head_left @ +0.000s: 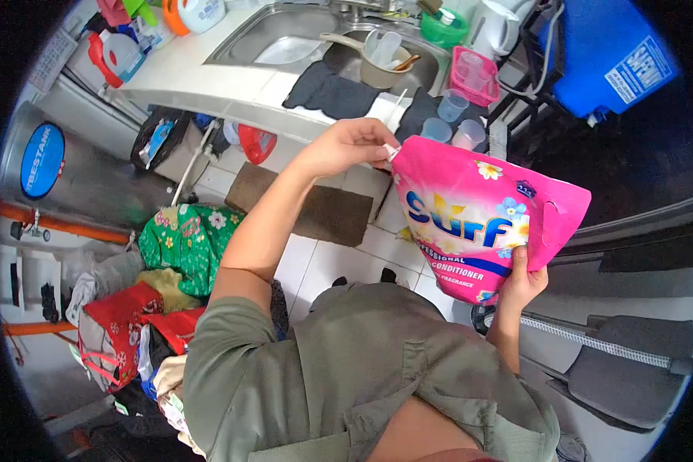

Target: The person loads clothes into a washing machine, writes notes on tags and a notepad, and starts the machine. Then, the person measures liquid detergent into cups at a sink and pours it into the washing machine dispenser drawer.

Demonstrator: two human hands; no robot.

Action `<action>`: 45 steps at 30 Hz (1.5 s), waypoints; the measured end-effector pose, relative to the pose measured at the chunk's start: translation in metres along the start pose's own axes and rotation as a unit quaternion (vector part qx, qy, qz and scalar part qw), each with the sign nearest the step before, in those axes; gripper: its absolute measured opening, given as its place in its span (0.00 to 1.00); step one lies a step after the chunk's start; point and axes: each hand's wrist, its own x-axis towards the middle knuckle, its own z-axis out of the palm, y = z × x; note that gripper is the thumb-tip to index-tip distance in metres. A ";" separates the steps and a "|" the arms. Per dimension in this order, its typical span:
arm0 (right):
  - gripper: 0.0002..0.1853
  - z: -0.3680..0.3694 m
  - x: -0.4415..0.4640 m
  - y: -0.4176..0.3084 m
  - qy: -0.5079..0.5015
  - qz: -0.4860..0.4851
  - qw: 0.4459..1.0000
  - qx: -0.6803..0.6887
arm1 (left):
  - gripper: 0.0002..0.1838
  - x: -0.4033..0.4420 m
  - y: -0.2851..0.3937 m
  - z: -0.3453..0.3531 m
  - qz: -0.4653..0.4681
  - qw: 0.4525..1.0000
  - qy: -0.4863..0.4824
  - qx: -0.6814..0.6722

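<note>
A large pink Surf fabric conditioner pouch (pixel 462 223) is held up in front of my body, tilted, its printed face towards me. My right hand (pixel 522 283) grips its lower right side, the thumb on the front and the other fingers mostly behind. At the upper left corner, my left hand (pixel 354 146) is closed in a pinch on a small white spout or cap (pixel 392 152). Whether the cap is on or loose cannot be made out. Just beyond the pouch, several clear plastic cups (pixel 454 104) stand on a dark cloth (pixel 414 115) at the counter edge.
A steel sink (pixel 277 38) holds a pot (pixel 381 75) with utensils. Beside it are a pink basket (pixel 473 77) and a blue water container (pixel 616 58). Bottles (pixel 123 58) stand on the left counter. Bags (pixel 115 323) and a brown mat (pixel 308 204) lie on the floor.
</note>
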 end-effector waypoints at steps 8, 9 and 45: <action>0.07 0.029 -0.024 0.020 -0.132 0.038 0.990 -0.028 | 0.12 -0.072 0.001 -0.045 -0.202 0.975 0.014 0.096; 0.07 0.037 -0.031 0.024 -0.154 0.045 0.986 -0.045 | 0.15 -0.084 -0.004 -0.058 -0.155 0.980 -0.002 0.129; 0.20 0.297 -0.163 0.644 -0.549 -0.012 0.452 -0.703 | 0.18 -0.442 -0.354 -0.023 -0.451 0.662 0.494 0.339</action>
